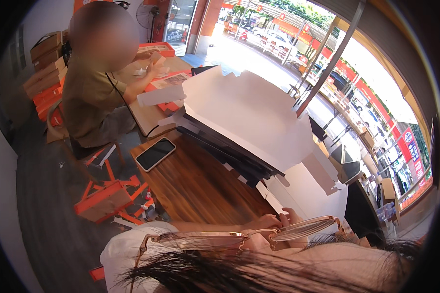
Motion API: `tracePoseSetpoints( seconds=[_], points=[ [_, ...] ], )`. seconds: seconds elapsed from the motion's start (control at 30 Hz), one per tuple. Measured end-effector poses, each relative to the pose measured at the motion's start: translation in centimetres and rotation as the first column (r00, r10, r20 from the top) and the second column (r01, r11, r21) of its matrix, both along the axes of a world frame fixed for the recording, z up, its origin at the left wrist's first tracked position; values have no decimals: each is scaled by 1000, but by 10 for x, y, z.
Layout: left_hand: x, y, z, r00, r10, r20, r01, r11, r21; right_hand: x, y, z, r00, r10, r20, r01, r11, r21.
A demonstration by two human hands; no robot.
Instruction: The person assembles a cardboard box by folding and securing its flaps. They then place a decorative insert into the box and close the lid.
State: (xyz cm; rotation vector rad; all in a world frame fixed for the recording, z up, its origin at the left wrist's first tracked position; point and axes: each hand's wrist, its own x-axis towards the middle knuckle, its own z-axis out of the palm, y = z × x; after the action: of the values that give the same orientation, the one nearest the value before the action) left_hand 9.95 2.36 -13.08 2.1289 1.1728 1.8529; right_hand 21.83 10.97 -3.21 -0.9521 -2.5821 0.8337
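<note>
My left hand (pixel 263 222) reaches in from a bare forearm lying along the near edge of the wooden table (pixel 195 185). Beside it, fingers of my right hand (pixel 291 215) show. Both hands touch the near edge of a flat white cardboard sheet (pixel 305 193). A pair of glasses (pixel 239 238) and dark hair at the bottom of the view cover most of both hands, so their grip is hidden. Just beyond lies a tall stack of flat box blanks (pixel 244 112), white on top with dark edges.
A black phone (pixel 155 154) lies on the table's left corner. Another person (pixel 90 93) sits at the far left, handling orange and white boxes (pixel 168 83). Orange box parts (pixel 105 198) lie on the floor. Brown cartons (pixel 46 53) are stacked by the wall.
</note>
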Motion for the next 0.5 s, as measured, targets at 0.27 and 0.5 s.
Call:
tracePoseSetpoints(
  seconds=[0.27, 0.5],
  points=[
    [-1, -1, -14, 997, 64, -40, -63, 998, 24, 2, 17, -39, 995, 29, -91, -30, 1000, -8],
    [-2, 2, -21, 992, 105, -75, -103, 994, 37, 5, -1, -1, 998, 38, -56, -36, 999, 34]
  ],
)
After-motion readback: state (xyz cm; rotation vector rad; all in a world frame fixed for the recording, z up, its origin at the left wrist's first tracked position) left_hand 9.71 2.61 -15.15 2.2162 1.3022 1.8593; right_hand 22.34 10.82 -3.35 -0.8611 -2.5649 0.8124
